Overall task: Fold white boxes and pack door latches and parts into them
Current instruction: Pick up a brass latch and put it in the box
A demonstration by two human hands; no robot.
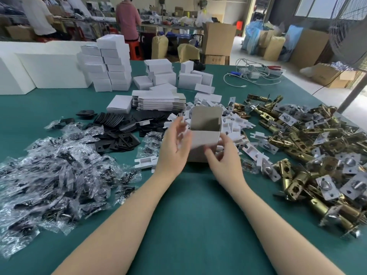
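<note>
At the far right corner of the green bench [190, 225] we saw a tangle of white cables [252, 76] with a power strip [275, 71] and red-handled pliers [274, 67] beside it. Along the far left edge lay big white foam blocks [49, 70]. Beyond the bench we saw brown cartons [217, 39], a red stool [136, 49], two people [127, 18] at another table, and a fan [349, 30] at the right.
</note>
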